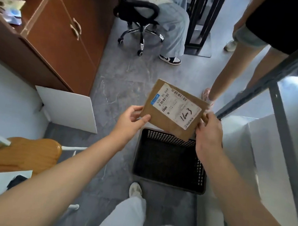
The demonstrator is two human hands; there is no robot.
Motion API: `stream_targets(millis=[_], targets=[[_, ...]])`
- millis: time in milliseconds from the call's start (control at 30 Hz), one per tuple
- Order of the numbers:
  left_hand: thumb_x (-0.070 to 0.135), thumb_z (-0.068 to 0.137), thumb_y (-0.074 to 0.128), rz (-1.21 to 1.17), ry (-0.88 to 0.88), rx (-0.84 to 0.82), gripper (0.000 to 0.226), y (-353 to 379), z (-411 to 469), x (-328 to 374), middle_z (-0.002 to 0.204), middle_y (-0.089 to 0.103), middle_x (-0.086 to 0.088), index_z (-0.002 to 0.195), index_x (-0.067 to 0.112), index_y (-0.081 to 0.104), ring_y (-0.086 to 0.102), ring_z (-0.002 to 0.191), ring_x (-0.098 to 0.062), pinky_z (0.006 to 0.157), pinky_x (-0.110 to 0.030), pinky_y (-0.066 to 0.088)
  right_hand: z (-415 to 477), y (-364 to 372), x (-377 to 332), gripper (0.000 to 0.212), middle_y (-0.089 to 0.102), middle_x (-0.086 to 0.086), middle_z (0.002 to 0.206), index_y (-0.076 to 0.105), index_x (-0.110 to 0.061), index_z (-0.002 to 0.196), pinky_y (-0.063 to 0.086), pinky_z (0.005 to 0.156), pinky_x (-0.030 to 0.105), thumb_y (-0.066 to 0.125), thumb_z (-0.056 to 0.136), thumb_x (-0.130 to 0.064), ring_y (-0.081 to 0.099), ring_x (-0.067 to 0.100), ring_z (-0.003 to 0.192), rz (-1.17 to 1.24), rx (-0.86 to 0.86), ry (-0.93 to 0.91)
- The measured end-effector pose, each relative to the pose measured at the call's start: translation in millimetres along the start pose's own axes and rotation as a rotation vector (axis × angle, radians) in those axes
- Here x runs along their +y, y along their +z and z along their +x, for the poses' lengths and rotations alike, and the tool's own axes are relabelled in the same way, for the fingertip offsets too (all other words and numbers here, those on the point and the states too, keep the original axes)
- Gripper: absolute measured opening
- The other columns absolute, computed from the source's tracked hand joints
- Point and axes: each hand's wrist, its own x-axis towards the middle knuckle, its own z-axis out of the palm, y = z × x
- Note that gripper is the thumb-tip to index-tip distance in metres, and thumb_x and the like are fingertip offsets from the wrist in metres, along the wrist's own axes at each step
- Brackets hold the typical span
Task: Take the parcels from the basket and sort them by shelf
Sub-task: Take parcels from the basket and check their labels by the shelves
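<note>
A flat brown cardboard parcel (164,120) with a white shipping label is held up above the far rim of a black perforated basket (165,181) on the floor. My left hand (131,119) pinches the parcel's left corner between thumb and fingers. My right hand (208,132) grips its right edge. The label faces me, with printed numbers and a handwritten mark. No parcel shows in the basket's dark inside. A grey metal shelf unit (285,119) with white boards stands just right of the basket.
A brown wooden cabinet (66,31) stands at left, a white board (69,109) leaning below it. A wooden chair (25,153) is at lower left. A seated person on a black office chair (138,16) and a standing person (234,76) are ahead.
</note>
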Motion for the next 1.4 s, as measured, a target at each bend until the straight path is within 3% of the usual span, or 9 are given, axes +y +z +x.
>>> stream_targets(millis=[133, 400, 500, 667, 867, 1000, 1133, 1300, 1400], targets=[[0.023, 0.089, 0.071, 0.127, -0.101, 0.017, 0.023, 5, 26, -24, 0.108, 0.071, -0.001, 0.11, 0.016, 0.065, 0.066, 0.107, -0.019, 0.098, -0.04, 0.052, 36, -5, 12, 0.028, 0.073, -0.005, 0.111, 0.069, -0.021, 0.114, 0.054, 0.093, 0.036, 0.047, 0.1, -0.032, 0.065, 0.011, 0.109, -0.126, -0.037, 0.076], [0.005, 0.087, 0.07, 0.227, -0.231, 0.138, 0.014, 41, 67, -116, 0.089, 0.071, -0.003, 0.09, 0.019, 0.066, 0.069, 0.092, -0.024, 0.093, -0.046, 0.054, 120, -35, 106, 0.025, 0.072, -0.007, 0.106, 0.061, -0.039, 0.108, 0.056, 0.071, 0.029, 0.037, 0.104, -0.032, 0.069, 0.007, 0.094, -0.409, -0.066, 0.12], [0.003, 0.086, 0.071, 0.217, -0.249, 0.211, 0.019, 63, 81, -171, 0.085, 0.071, 0.008, 0.095, 0.019, 0.068, 0.067, 0.082, -0.006, 0.09, -0.039, 0.056, 160, -63, 162, 0.024, 0.06, -0.004, 0.123, 0.058, -0.042, 0.117, 0.053, 0.094, 0.041, 0.041, 0.103, -0.032, 0.06, 0.013, 0.111, -0.492, -0.094, 0.138], [-0.002, 0.088, 0.066, 0.171, -0.297, 0.246, 0.04, 100, 114, -279, 0.095, 0.068, 0.016, 0.127, 0.009, 0.064, 0.063, 0.081, 0.013, 0.072, -0.001, 0.047, 223, -110, 258, 0.033, 0.047, -0.002, 0.128, 0.048, -0.05, 0.129, 0.051, 0.096, 0.036, 0.048, 0.101, -0.035, 0.055, 0.008, 0.111, -0.585, -0.145, 0.154], [0.005, 0.092, 0.064, 0.373, -0.388, 0.322, 0.051, 125, 159, -408, 0.1, 0.052, -0.001, 0.138, 0.024, 0.055, 0.054, 0.085, -0.007, 0.083, -0.016, 0.041, 302, -141, 372, 0.051, 0.053, -0.018, 0.126, 0.044, -0.048, 0.136, 0.045, 0.073, 0.02, 0.06, 0.095, -0.022, 0.056, 0.004, 0.106, -0.579, -0.178, 0.291], [0.002, 0.092, 0.063, 0.426, -0.413, 0.352, 0.052, 135, 192, -472, 0.094, 0.044, 0.003, 0.139, 0.022, 0.054, 0.048, 0.076, -0.004, 0.071, -0.009, 0.038, 341, -156, 441, 0.053, 0.052, -0.016, 0.128, 0.043, -0.045, 0.133, 0.052, 0.086, 0.031, 0.064, 0.092, -0.018, 0.056, 0.008, 0.111, -0.595, -0.167, 0.299], [0.002, 0.095, 0.056, 0.443, -0.462, 0.453, 0.048, 147, 227, -524, 0.103, 0.039, 0.001, 0.14, 0.018, 0.053, 0.042, 0.077, -0.004, 0.081, -0.007, 0.03, 375, -153, 498, 0.056, 0.051, -0.008, 0.132, 0.042, -0.041, 0.129, 0.049, 0.102, 0.04, 0.066, 0.09, -0.009, 0.054, 0.013, 0.115, -0.663, -0.11, 0.218], [0.007, 0.099, 0.048, 0.405, -0.515, 0.577, 0.047, 159, 261, -564, 0.131, 0.038, -0.005, 0.145, 0.016, 0.046, 0.049, 0.117, -0.023, 0.106, -0.025, 0.035, 408, -131, 551, 0.056, 0.053, -0.005, 0.129, 0.038, -0.045, 0.112, 0.047, 0.092, 0.03, 0.066, 0.088, -0.004, 0.055, 0.014, 0.112, -0.697, -0.039, 0.152], [0.004, 0.099, 0.042, 0.372, -0.513, 0.584, 0.048, 155, 272, -581, 0.129, 0.04, -0.004, 0.145, 0.019, 0.047, 0.051, 0.104, -0.018, 0.09, -0.017, 0.037, 418, -127, 572, 0.054, 0.052, -0.001, 0.132, 0.039, -0.04, 0.115, 0.048, 0.092, 0.03, 0.069, 0.086, -0.006, 0.055, 0.016, 0.114, -0.696, -0.027, 0.17]])
